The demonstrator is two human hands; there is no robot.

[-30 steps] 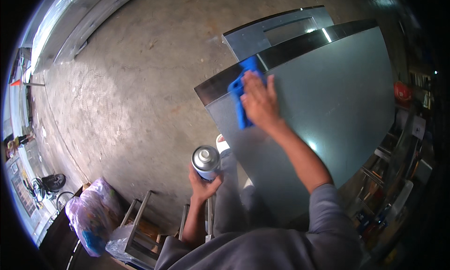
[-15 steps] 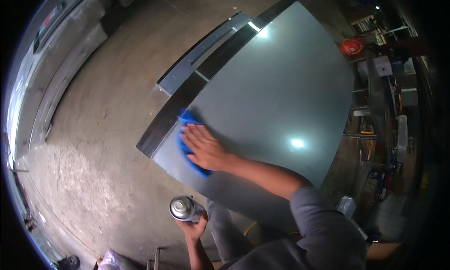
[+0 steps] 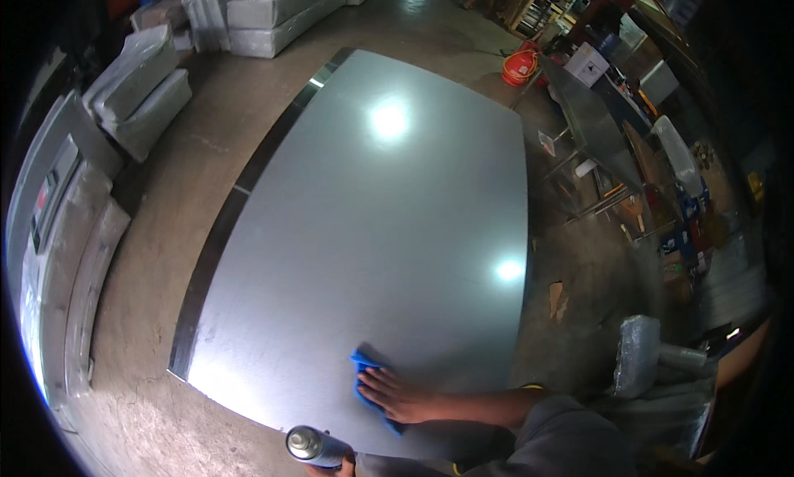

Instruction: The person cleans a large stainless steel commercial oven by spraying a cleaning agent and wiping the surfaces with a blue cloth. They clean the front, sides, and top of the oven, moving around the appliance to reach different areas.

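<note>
Right hand [image 3: 395,394] is laid flat, fingers spread, pressed on a blue cloth [image 3: 369,379] at the near edge of a large grey metal sheet [image 3: 372,229]. The cloth is pinned between palm and sheet. A spray can [image 3: 314,446] is gripped by the left hand [image 3: 331,469], fingers closed round it, at the bottom edge, just off the sheet's near corner. Only part of that hand is seen. A dark strip [image 3: 217,254] is seen along the sheet's left edge. Wrapped white bundles [image 3: 145,96] are stacked on the floor, upper left.
</note>
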